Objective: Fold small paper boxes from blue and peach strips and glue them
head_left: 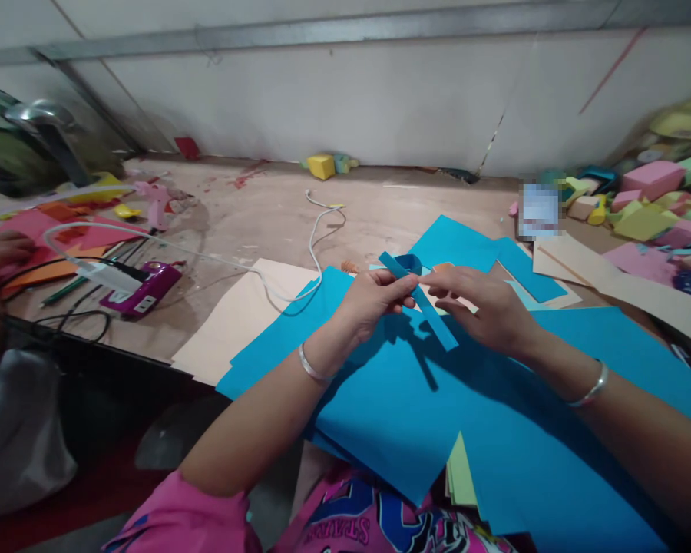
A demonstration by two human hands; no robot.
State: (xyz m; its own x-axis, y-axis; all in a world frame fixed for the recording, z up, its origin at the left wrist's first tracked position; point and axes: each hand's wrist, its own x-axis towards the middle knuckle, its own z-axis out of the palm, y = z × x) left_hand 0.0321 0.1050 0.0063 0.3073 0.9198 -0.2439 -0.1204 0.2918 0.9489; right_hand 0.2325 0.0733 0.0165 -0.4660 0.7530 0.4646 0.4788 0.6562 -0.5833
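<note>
A narrow blue strip (438, 326), which looks like paper or thin foam sheet, is pinched in my left hand (374, 301). It crosses a looped blue piece (410, 263) at its upper end, and I cannot tell whether the two are joined. Close on the right, my right hand (484, 307) has its fingers apart, with the fingertips at the strip's edge beside my left thumb. Whether they touch it is unclear. Under both hands lie large blue sheets (391, 415), on which the strip casts a shadow.
Pale peach sheets (230, 322) lie at the left, crossed by a white cable (311, 246). A purple power socket block (150, 288) and a pink glue gun (154, 203) are further left, near another person's hand (3, 257). Colourful blocks (653, 180) pile up at right.
</note>
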